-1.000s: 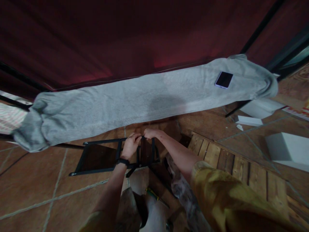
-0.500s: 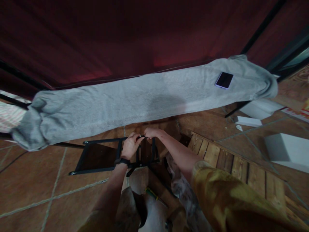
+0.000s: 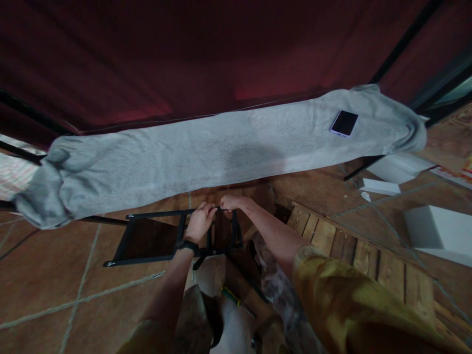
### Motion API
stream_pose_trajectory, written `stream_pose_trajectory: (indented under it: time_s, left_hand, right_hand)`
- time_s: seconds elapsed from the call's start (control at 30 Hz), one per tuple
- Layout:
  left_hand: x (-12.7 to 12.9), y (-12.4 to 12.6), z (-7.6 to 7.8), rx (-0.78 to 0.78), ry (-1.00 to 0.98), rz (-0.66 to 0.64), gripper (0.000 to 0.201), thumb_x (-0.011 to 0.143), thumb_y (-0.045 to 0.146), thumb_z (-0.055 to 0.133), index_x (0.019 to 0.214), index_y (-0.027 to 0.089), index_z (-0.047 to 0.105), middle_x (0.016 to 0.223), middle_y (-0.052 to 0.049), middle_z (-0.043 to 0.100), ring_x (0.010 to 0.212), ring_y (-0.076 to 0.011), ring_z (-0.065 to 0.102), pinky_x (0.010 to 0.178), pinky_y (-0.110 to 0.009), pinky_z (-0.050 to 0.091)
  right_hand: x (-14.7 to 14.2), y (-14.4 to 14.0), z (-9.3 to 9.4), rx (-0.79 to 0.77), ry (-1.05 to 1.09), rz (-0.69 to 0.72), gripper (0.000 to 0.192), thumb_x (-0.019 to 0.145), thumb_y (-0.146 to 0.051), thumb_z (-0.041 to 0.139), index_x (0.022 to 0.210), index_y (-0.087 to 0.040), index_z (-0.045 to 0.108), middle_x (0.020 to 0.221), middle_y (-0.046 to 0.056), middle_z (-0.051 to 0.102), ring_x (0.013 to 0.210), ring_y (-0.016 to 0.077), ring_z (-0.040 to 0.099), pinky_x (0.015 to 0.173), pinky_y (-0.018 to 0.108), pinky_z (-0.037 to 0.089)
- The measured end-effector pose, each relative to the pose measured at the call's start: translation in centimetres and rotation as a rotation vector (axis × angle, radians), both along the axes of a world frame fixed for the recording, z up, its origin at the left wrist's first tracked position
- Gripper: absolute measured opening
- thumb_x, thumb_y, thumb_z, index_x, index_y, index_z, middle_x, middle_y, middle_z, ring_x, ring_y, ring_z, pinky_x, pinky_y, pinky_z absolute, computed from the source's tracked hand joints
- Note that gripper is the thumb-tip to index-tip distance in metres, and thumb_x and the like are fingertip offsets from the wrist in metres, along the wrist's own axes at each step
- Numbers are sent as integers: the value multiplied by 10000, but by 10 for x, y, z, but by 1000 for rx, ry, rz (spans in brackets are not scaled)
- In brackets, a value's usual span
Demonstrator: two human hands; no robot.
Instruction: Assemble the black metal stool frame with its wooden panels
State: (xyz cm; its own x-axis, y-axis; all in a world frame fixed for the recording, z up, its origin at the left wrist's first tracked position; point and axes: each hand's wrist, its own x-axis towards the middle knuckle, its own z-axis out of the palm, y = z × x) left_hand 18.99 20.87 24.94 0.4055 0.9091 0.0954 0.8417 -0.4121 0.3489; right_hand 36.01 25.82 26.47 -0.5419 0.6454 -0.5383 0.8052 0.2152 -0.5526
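Observation:
A black metal frame (image 3: pixel 147 216) with cross bars lies on the tiled floor in front of me. My left hand (image 3: pixel 199 222), with a dark band at the wrist, grips the frame's top bar near its right end. My right hand (image 3: pixel 231 202) pinches the same bar just to the right, fingertips almost touching the left hand. What is between the fingertips is too small to tell. A yellow sleeve covers my right upper arm.
A long grey cushion (image 3: pixel 206 152) spans the view behind the frame, with a phone (image 3: pixel 343 123) lying on its right part. A wooden slatted panel (image 3: pixel 354 246) lies at the right. White boxes (image 3: pixel 435 231) sit at the far right. A green-handled tool (image 3: pixel 232 296) lies near my knees.
Both hands stay on the frame's top bar with only slight finger movement. The view has shifted a little.

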Motion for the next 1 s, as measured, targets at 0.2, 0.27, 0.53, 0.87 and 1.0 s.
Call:
stream_pose_trajectory:
  time_s: [0.2, 0.27, 0.53, 0.87, 1.0]
  left_hand:
    - [6, 2, -7, 4, -49, 146, 282, 918, 394, 440, 845, 178, 607, 845, -70, 639, 782, -208, 622, 710, -297, 454]
    - [4, 3, -9, 1, -47, 75, 280, 933, 372, 407, 873, 176, 598, 870, -75, 637, 803, -209, 621, 729, -299, 455]
    - [1, 3, -8, -11, -33, -105, 257, 954, 300, 355, 955, 180, 582, 951, -83, 618, 865, -205, 616, 781, -304, 468]
    - [-1, 1, -14, 51, -38, 66, 260, 929, 375, 418, 808, 194, 560, 823, -65, 596, 770, -209, 598, 704, -303, 452]
    - [-1, 3, -16, 38, -48, -24, 248, 941, 357, 394, 824, 199, 546, 853, -64, 592, 807, -205, 598, 718, -296, 448]
  right_hand:
    - [0, 3, -6, 2, 5, -13, 293, 854, -209, 457, 918, -82, 713, 911, 132, 728, 673, 141, 635, 517, 200, 370]
    - [1, 3, -7, 0, 20, -16, 291, 856, -211, 458, 918, -87, 713, 917, 124, 729, 677, 135, 635, 524, 195, 377]
    - [3, 3, -11, -8, 37, -15, 289, 858, -189, 455, 936, -96, 717, 957, 106, 730, 713, 123, 648, 566, 177, 406]
    - [5, 0, 1, 28, -44, -21, 337, 861, -305, 475, 937, -87, 721, 946, 124, 728, 753, 173, 654, 537, 226, 378]
    - [9, -1, 7, -5, -73, 4, 323, 853, -275, 477, 972, -92, 715, 951, 112, 730, 732, 159, 652, 540, 218, 385]
